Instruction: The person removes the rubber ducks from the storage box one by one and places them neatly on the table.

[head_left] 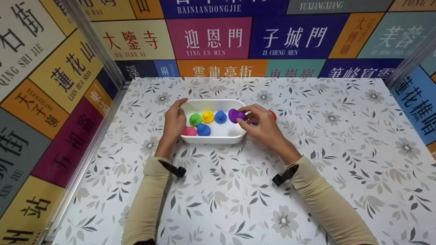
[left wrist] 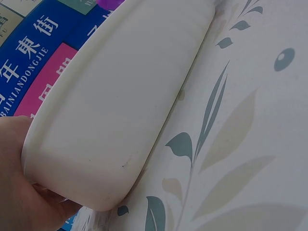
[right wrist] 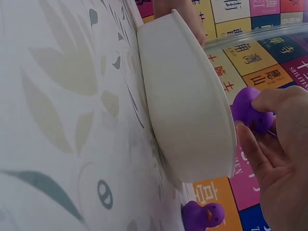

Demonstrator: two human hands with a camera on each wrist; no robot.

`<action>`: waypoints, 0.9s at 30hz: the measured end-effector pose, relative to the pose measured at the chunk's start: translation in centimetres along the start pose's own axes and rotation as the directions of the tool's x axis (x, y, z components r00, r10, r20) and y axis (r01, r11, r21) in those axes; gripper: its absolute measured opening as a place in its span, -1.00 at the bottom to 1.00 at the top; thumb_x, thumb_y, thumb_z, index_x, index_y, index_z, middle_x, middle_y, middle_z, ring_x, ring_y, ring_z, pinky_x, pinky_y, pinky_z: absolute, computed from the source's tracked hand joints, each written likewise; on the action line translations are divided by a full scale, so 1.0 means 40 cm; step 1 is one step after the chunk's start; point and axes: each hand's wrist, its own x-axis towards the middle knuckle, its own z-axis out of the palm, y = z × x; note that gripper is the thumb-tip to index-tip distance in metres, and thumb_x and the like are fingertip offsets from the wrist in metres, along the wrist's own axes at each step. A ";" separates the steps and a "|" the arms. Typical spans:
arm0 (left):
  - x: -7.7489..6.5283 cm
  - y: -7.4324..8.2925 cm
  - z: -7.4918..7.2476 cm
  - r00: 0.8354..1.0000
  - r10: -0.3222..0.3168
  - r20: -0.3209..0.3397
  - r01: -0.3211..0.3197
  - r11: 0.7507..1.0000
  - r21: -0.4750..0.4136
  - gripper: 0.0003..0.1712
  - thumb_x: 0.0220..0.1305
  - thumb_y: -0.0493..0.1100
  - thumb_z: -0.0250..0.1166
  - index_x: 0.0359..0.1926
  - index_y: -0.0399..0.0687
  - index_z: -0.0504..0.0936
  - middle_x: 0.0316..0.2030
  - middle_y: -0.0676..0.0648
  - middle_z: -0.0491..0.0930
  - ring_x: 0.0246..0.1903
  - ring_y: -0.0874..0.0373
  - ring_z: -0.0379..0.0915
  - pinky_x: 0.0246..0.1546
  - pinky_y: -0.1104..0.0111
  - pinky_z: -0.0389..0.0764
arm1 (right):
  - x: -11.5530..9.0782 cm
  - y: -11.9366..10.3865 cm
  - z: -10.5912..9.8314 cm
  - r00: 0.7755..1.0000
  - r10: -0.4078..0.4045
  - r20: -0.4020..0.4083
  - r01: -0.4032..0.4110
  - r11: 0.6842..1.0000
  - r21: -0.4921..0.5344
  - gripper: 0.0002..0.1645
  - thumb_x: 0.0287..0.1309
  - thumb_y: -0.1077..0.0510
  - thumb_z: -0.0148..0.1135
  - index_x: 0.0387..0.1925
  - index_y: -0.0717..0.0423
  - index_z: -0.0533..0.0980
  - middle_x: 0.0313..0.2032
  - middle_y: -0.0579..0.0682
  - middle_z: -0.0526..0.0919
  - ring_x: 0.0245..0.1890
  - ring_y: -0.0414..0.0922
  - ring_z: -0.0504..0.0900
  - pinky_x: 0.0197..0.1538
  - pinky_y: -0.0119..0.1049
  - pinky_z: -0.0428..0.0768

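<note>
A white plastic tub [head_left: 214, 140] sits on the table, with my left hand [head_left: 174, 121] gripping its left end. Inside are several small rubber ducks: a green duck [head_left: 195, 119], a yellow duck [head_left: 207, 116], two blue ones and a pink duck [head_left: 190, 131] partly behind the hand. Over the tub's right end, my right hand [head_left: 264, 124] pinches a purple duck [right wrist: 244, 103] between thumb and fingers. In the right wrist view this duck is at rim height, tilted. The left wrist view shows the left hand [left wrist: 19, 178] around the tub's end.
A second purple duck [right wrist: 198, 215] stands on the table just outside the tub's right end. Beyond the right hand, a red object [head_left: 273, 115] peeks out, mostly hidden. Printed panels [head_left: 213, 38] wall the flower-patterned table [head_left: 224, 204] at the back and sides.
</note>
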 end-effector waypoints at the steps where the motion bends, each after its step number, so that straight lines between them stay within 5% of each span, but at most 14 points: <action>1: 0.000 0.000 -0.001 1.000 -0.003 0.000 0.003 1.000 -0.003 -0.44 0.64 -0.31 -0.10 0.51 -0.03 0.53 0.46 -0.09 0.55 0.43 0.05 0.46 0.59 0.11 0.38 | -0.001 0.002 -0.004 1.000 -0.010 -0.003 0.010 1.000 0.010 -0.63 0.31 0.21 0.53 0.11 0.19 0.71 0.01 0.13 0.75 -0.17 -0.06 0.80 -0.07 -0.44 0.78; 17: -0.003 0.006 -0.004 0.999 -0.044 0.010 0.044 0.999 0.016 -0.43 0.66 -0.29 -0.10 0.53 0.06 0.50 0.52 -0.04 0.50 0.50 0.09 0.39 0.64 0.11 0.30 | -0.028 0.026 -0.080 0.999 0.052 -0.001 -0.052 0.998 0.022 -0.61 0.33 0.25 0.50 0.16 0.17 0.71 0.09 0.12 0.68 -0.10 -0.10 0.79 0.01 -0.43 0.78; 27: -0.003 0.000 -0.004 1.000 0.008 -0.003 -0.007 1.000 0.021 -0.44 0.65 -0.30 -0.11 0.51 -0.03 0.53 0.47 -0.10 0.55 0.42 0.03 0.45 0.59 0.10 0.36 | -0.044 0.045 -0.128 0.998 0.067 -0.020 -0.067 0.998 0.013 -0.52 0.27 0.35 0.50 0.22 0.19 0.69 0.08 0.15 0.68 -0.14 -0.09 0.74 -0.02 -0.47 0.77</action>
